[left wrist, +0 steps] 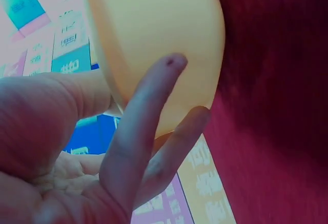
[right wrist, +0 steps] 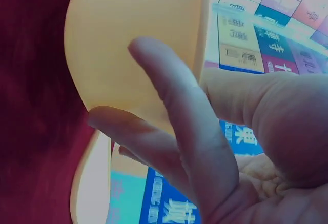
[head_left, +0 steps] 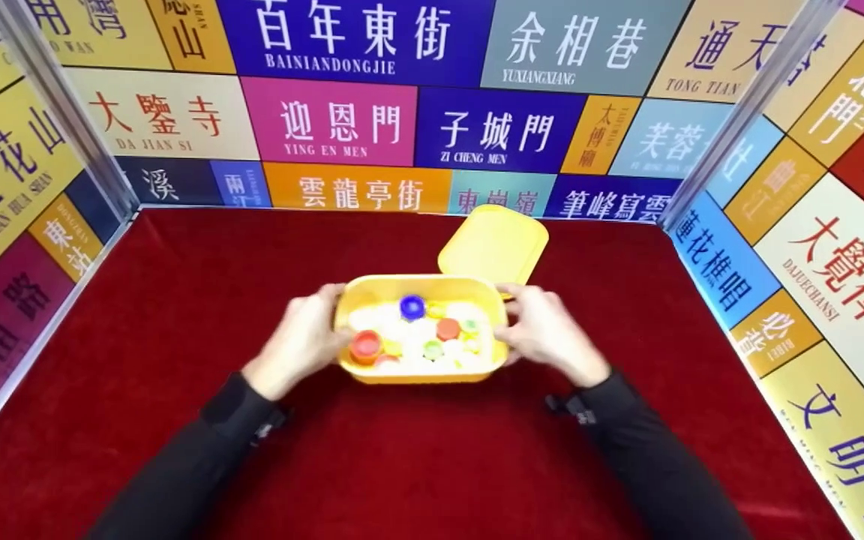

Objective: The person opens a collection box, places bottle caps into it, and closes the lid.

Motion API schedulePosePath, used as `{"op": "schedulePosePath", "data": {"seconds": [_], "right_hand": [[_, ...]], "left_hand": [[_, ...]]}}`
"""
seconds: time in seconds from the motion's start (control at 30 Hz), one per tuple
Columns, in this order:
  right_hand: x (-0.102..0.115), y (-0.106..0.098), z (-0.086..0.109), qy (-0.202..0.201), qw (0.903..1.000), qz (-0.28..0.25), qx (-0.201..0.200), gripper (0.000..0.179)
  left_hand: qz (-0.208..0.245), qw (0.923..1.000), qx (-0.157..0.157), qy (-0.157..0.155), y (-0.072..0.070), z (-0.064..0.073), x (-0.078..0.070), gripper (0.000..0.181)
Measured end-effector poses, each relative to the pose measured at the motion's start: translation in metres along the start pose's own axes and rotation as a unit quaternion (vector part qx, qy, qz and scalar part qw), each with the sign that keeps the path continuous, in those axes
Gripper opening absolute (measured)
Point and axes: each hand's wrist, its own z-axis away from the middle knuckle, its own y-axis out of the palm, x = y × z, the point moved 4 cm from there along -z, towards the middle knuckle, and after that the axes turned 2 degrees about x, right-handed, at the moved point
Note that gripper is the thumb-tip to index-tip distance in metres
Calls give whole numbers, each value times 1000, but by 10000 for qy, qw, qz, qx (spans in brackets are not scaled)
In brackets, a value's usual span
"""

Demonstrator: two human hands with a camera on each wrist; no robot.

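Note:
Both hands grip a yellow plastic box (head_left: pixel 415 378) by its two short ends. My left hand (head_left: pixel 310 330) has its thumb at the rim and its fingers against the outer wall, as the left wrist view shows. On the other end my right hand (head_left: pixel 544 330) holds the box the same way, thumb at the rim. Inside the box lie small colourful pieces: a blue round piece (head_left: pixel 412 307), a red round piece (head_left: pixel 366 346), an orange-red one (head_left: pixel 448 328) and a green one (head_left: pixel 433 349), among several pale ones.
A yellow lid (head_left: pixel 493 244) lies behind the box, slightly to the right. Dark red cloth (head_left: pixel 417 457) covers the table. Walls of coloured sign panels (head_left: pixel 327 120) close in the back and both sides, with metal posts (head_left: pixel 747 112) at the back corners.

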Motion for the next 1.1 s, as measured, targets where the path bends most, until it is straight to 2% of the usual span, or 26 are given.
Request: {"op": "schedulePosePath", "data": {"seconds": [0.1, 0.17, 0.23, 0.33, 0.43, 0.5, 0.77, 1.1], "right_hand": [[-10, -13, 7, 189, 9996, 137, -136, 73], [-14, -14, 9, 237, 9996, 119, -94, 70], [-13, -7, 5, 196, 9998, -3, 51, 71], [-6, 11, -3, 79, 9995, -185, 240, 74], [-4, 22, -8, 138, 9992, -301, 219, 75], [-6, 23, -8, 206, 9991, -337, 148, 75], [-17, 18, -4, 235, 9968, -758, 99, 75], [-20, 11, -9, 310, 9965, -735, 236, 70]], "left_hand": [[406, 9982, 437, 76, 10, -4, -8, 71], [468, 9973, 547, 113, 11, -4, -10, 70], [457, 9978, 474, 18, 6, -3, -6, 69], [225, 9990, 307, -226, -3, 2, 9, 68], [463, 9966, 484, -478, -5, 4, 21, 71], [629, 9947, 612, -537, -2, 4, 24, 73], [764, 9933, 637, -596, 2, 0, 24, 76], [680, 9933, 602, -721, 9, 2, 25, 76]]}}
